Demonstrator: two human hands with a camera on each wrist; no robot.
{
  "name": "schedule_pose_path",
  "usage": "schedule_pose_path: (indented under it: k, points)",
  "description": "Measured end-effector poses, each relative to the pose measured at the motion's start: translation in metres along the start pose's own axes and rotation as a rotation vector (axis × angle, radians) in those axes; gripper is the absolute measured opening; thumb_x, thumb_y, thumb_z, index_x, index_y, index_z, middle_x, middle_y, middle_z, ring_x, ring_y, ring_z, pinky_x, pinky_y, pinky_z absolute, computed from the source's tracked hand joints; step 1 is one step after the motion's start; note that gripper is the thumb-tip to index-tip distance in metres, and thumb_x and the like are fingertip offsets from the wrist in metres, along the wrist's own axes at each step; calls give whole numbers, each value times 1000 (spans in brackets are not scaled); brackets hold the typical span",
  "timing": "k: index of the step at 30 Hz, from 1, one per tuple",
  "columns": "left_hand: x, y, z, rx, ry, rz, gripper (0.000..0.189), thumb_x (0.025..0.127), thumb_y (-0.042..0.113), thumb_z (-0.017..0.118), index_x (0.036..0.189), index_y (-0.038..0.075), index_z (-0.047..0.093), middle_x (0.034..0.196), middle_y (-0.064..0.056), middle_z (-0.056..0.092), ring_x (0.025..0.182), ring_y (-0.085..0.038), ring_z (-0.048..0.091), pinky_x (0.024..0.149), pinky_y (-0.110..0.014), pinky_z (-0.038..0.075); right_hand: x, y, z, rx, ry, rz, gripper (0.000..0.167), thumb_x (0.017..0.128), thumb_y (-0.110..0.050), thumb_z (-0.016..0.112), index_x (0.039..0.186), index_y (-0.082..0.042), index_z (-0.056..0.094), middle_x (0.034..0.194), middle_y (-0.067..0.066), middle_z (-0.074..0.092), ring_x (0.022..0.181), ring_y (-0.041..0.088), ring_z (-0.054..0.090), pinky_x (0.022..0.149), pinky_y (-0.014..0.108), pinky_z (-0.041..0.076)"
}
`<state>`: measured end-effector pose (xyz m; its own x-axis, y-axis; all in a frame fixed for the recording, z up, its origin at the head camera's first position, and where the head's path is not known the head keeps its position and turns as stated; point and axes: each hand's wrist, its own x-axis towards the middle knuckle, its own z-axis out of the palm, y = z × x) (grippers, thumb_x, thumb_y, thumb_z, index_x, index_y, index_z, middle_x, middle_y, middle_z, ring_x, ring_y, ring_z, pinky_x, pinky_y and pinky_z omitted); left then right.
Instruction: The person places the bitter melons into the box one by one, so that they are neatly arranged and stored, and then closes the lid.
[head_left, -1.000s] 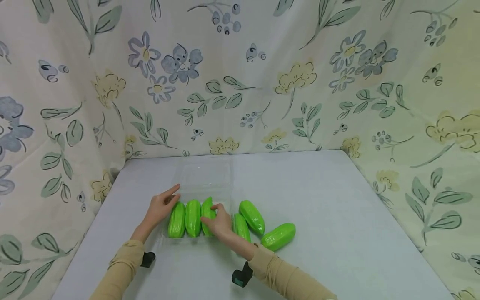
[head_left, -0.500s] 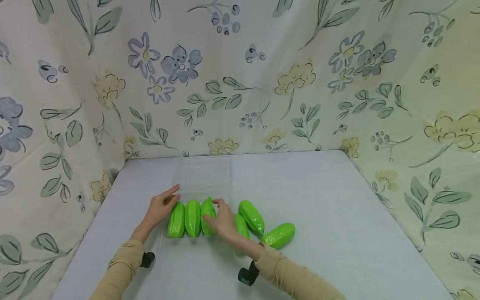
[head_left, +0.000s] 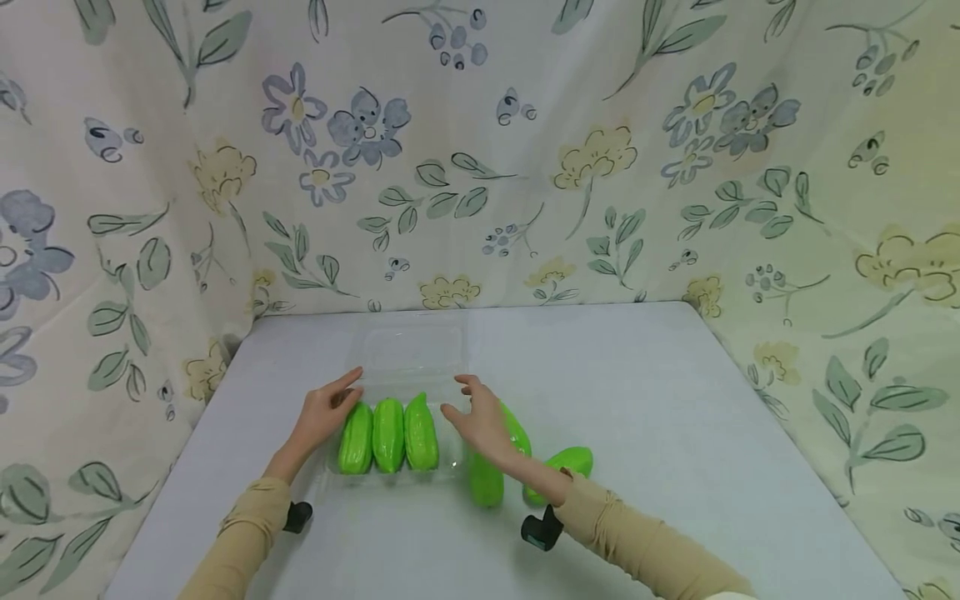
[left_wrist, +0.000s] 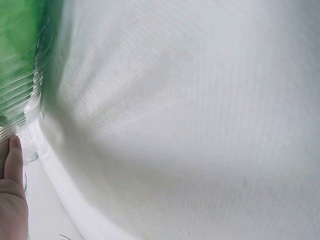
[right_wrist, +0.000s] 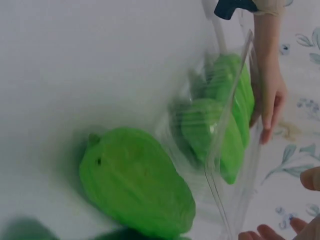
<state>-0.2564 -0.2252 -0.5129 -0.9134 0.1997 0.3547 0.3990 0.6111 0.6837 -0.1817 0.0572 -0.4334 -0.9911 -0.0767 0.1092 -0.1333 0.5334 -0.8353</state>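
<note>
A clear plastic clamshell box (head_left: 453, 467) lies with its lid folded back. Three bright green, ridged gourd-like vegetables (head_left: 388, 435) stand side by side in its left and middle part. At the box's back left corner, my left hand (head_left: 321, 417) rests extended fingers; in the left wrist view its fingertip (left_wrist: 15, 142) meets the ribbed wall. My right hand (head_left: 480, 421) is raised around the box's right rim, thumb and fingers spread apart with nothing between them. It partly hides loose green vegetables (head_left: 487, 483) beyond that rim.
Another loose green vegetable (head_left: 573, 460) lies further right, partly behind my right forearm. The transparent lid (head_left: 408, 346) lies flat behind the box on the white table (head_left: 675, 400). A floral curtain (head_left: 487, 167) surrounds the back and sides.
My right hand has let go of the third green vegetable, which stays in the box, and has moved right and up with its fingers spread. The left hand has not moved.
</note>
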Motion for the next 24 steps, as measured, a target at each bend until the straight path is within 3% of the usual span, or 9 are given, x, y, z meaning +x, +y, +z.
schedule_pose_path:
  k: [8,16,24]
  points:
    - [1,1,0,-27,-21,-8,43,97,23,55,135,3,51,135,-14,55,105,-31,66,87,-45,51,2,8,-33,-133,-14,-8,44,91,-24,62,131,-7,53,113,18,65,101,36,62,80,46,50]
    - [1,1,-2,-23,-26,-6,43,97,23,56,135,4,52,134,-13,57,105,-30,66,85,-45,52,0,18,-58,-223,-64,49,44,89,-25,62,129,-7,55,111,19,67,100,37,63,79,47,50]
    - [0,-2,-1,-29,-23,-2,43,97,22,56,136,4,51,134,-14,56,104,-30,66,84,-45,53,-3,31,-81,-353,-131,133,43,90,-25,63,127,-7,56,109,19,67,85,27,65,65,34,49]
